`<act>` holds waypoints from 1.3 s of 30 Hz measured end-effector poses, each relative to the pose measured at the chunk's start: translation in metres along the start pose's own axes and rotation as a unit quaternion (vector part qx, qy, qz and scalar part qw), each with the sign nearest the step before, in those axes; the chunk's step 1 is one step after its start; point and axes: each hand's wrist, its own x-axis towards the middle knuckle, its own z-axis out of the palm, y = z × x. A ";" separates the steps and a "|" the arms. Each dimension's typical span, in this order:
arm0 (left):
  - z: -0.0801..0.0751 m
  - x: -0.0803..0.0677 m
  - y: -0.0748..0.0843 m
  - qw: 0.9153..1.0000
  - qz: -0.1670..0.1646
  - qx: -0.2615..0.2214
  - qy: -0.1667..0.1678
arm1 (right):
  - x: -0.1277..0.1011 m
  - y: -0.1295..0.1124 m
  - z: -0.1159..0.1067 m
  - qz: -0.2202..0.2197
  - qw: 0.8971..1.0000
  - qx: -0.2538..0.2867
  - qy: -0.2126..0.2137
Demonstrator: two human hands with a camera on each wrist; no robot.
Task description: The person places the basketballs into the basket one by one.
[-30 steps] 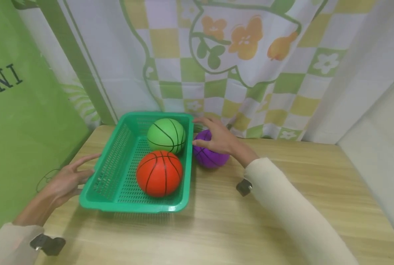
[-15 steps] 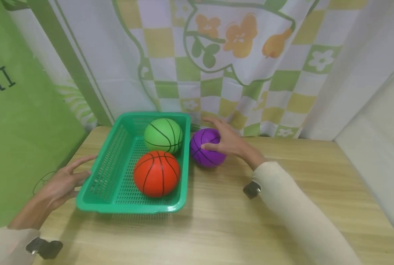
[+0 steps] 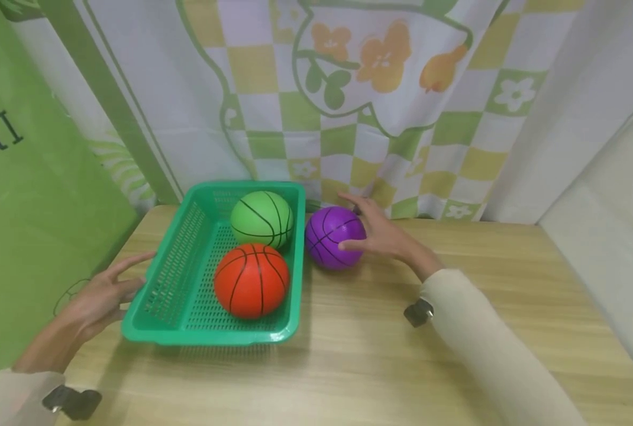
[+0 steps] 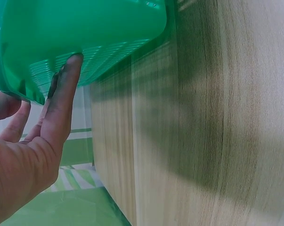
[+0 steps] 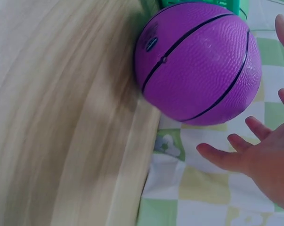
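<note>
Open right hand (image 3: 383,236) beside pebbled purple ball (image 3: 331,236).

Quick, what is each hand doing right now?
Left hand: open, fingers touching the green basket.
Right hand: open, fingers spread beside the purple ball.

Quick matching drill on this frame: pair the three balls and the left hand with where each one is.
1. green ball
2. orange ball
3. purple ball
4. left hand

a. on the table, right of the basket
b. basket, near end
c. against the basket's left wall
d. basket, far end

Pairs: 1-d, 2-b, 3-a, 4-c
</note>
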 end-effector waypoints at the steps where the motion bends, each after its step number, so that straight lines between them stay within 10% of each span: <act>1: 0.000 0.000 0.000 1.000 0.000 0.000 0.000 | -0.002 0.002 0.000 0.001 1.000 0.005 0.000; 39: 0.002 -0.001 0.000 1.000 0.009 0.010 0.001 | -0.031 0.054 0.023 0.062 0.973 0.220 0.020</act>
